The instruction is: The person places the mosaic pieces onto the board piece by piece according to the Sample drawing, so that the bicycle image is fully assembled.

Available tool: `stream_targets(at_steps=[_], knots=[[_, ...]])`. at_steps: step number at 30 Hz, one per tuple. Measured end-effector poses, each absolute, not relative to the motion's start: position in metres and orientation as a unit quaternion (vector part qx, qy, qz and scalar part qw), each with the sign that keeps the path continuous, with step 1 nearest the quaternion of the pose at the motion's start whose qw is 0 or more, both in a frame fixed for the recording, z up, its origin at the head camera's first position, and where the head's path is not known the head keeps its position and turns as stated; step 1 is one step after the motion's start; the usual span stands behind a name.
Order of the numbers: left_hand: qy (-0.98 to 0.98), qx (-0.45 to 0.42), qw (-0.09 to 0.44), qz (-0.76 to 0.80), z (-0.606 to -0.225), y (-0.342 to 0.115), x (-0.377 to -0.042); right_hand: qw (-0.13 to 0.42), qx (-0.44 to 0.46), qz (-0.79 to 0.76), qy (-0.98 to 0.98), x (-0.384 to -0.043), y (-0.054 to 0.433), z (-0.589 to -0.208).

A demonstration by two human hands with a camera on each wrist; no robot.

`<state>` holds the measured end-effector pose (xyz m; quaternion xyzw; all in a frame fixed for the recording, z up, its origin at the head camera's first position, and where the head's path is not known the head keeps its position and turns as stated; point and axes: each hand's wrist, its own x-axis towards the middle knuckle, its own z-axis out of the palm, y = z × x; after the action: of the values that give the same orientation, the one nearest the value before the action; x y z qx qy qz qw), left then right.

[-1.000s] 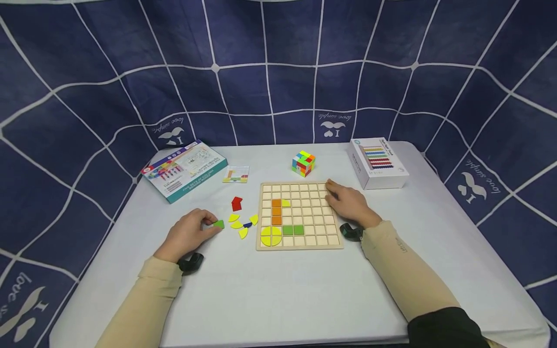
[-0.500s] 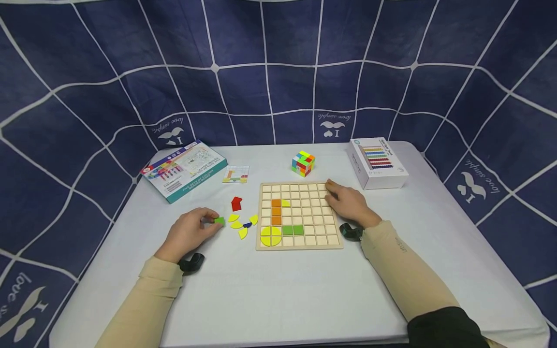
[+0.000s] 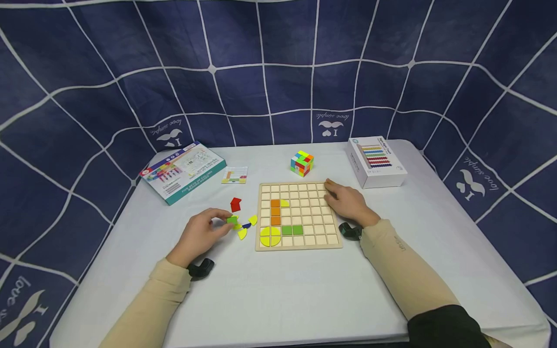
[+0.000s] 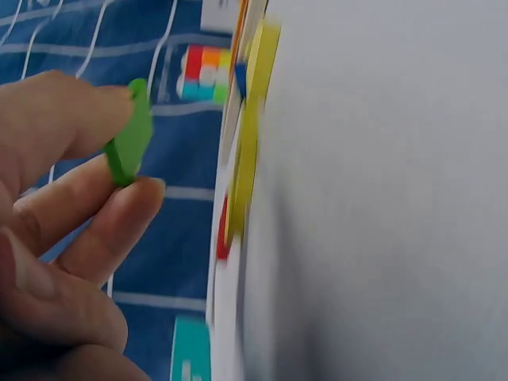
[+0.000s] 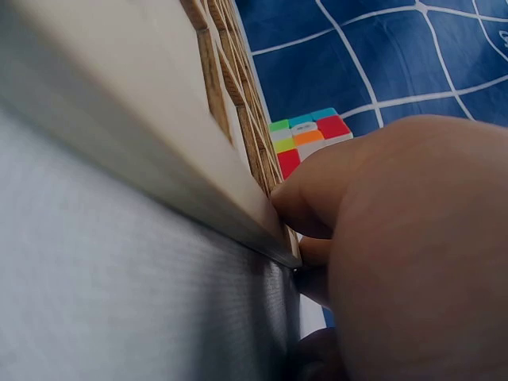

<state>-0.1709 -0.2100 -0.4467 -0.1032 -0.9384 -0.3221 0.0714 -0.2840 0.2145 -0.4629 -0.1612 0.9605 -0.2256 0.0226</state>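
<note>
Between thumb and fingertips, my left hand (image 3: pixel 201 236) pinches a green square tile (image 3: pixel 232 220), raised above several yellow quarter-circle tiles (image 3: pixel 242 234) left of the wooden grid board (image 3: pixel 309 211). The left wrist view shows this green tile (image 4: pixel 133 135) edge-on, off the table. My right hand (image 3: pixel 350 203) holds the board by its far right corner; in the right wrist view its fingers (image 5: pixel 305 190) curl at the rim. Set in the board are orange squares (image 3: pixel 275 211), two green squares (image 3: pixel 292 230), a yellow circle of quarters (image 3: pixel 271 236) and a single yellow quarter (image 3: pixel 285 203).
Red tiles (image 3: pixel 235 204) and a small blue tile (image 3: pixel 246 225) lie left of the board. Behind are a pattern card (image 3: pixel 235 175), a puzzle cube (image 3: pixel 302 163), a teal-edged box (image 3: pixel 183 171) and a white box (image 3: pixel 377 162). A patterned blue cloth hangs behind the table.
My left hand has moved right with the green tile, from beside the loose yellow tiles to over them. My right hand stays at the board's corner.
</note>
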Motion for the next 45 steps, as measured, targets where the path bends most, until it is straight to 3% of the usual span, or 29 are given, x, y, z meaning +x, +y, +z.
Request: stream_targets(at_steps=[14,22,29,45], knots=[[-0.915,-0.195,0.038,-0.35,-0.433,-0.133,-0.169,0.03,-0.156,-0.227,0.961,-0.284,0.214,-0.462],[-0.937,-0.231,0.001,-0.262,-0.413,-0.077,-0.178,0.026,-0.158,-0.226,0.961,-0.285,0.215,-0.463],[-0.947,-0.263,-0.008,-0.183,-0.418,-0.036,-0.185,0.027,-0.154,-0.232,0.96,-0.285,0.215,-0.463],[-0.957,-0.241,-0.028,-0.159,-0.43,-0.016,-0.189,0.025,-0.154,-0.233,0.96,-0.285,0.214,-0.465]])
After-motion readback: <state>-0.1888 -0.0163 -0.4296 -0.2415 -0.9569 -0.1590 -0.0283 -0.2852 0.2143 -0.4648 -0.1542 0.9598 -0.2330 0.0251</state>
